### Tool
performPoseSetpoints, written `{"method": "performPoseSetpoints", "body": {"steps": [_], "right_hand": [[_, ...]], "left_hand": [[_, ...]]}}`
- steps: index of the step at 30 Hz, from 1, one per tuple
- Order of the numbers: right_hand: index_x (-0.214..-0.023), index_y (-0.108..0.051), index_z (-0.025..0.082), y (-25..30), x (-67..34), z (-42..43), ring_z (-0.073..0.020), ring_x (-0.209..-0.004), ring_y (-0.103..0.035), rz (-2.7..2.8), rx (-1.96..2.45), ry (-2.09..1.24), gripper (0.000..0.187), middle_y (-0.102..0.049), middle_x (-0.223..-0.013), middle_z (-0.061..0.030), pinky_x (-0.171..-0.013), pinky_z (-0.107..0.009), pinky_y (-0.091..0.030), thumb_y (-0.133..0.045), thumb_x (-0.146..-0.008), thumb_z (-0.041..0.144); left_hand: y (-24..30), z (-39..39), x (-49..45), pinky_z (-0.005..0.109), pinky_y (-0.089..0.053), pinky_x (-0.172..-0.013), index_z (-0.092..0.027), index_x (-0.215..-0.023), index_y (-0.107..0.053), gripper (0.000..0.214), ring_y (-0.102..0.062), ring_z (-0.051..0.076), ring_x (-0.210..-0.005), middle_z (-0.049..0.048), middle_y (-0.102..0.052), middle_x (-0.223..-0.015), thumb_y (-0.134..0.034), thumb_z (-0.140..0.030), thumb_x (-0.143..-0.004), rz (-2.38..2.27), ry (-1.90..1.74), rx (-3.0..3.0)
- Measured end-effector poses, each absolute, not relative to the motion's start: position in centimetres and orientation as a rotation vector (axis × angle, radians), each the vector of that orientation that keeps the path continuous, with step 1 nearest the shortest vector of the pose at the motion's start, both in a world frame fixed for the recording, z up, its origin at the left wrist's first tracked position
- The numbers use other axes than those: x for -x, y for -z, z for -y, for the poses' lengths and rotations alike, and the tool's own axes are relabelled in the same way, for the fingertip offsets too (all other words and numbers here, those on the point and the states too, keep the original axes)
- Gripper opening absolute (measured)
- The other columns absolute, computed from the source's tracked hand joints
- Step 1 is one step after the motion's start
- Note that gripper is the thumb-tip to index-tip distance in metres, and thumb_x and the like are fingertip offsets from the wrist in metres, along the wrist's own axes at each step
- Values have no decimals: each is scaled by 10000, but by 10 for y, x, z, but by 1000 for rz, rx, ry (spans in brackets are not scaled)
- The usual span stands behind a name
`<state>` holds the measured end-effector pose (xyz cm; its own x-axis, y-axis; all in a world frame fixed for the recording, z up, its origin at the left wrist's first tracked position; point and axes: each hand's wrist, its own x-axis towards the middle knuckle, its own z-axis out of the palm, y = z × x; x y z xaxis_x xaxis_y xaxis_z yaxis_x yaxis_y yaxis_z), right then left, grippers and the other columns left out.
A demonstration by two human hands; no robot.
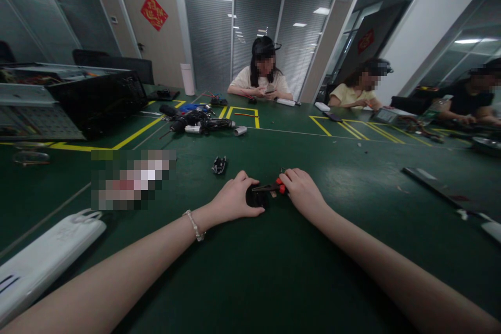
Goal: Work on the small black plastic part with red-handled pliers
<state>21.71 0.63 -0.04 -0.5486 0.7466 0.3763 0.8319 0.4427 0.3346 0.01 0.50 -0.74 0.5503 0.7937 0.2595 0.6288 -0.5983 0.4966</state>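
My left hand [238, 197] is curled around a small black part [256, 198], thumb on the near side and fingers on the far side. In my right hand [300, 188] is a pair of pliers with red handles [280, 186], closed in the fist. The dark jaws of the pliers point left and reach the top of the black part; whether they grip it I cannot tell. A small tan piece [273, 194] shows just below the jaws. Beyond my left hand, a small black and silver part [219, 165] lies on the green table [250, 282].
A white power strip [50, 261] lies at the left, below a blurred-out item [135, 180]. Cables and tools [195, 120] are heaped farther back, near an open computer case [70, 99]. A dark flat bar [438, 188] lies at the right. Several people sit across the table.
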Motion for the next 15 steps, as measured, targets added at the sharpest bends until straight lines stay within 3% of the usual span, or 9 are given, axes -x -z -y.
{"method": "performPoseSetpoints", "body": {"steps": [15], "right_hand": [[-941,-551,125,2,-219,-7,-203,-833,-483,2519,1378,727,247,-555,-931,-107,-732,-331,-388,-434,-734,58]], "left_hand": [[6,-4,0,327,-449,-739,-202,-1113,-483,614,-526,195,-802,33,-444,-944,-627,-515,-604,-1170,-663,-2432]]}}
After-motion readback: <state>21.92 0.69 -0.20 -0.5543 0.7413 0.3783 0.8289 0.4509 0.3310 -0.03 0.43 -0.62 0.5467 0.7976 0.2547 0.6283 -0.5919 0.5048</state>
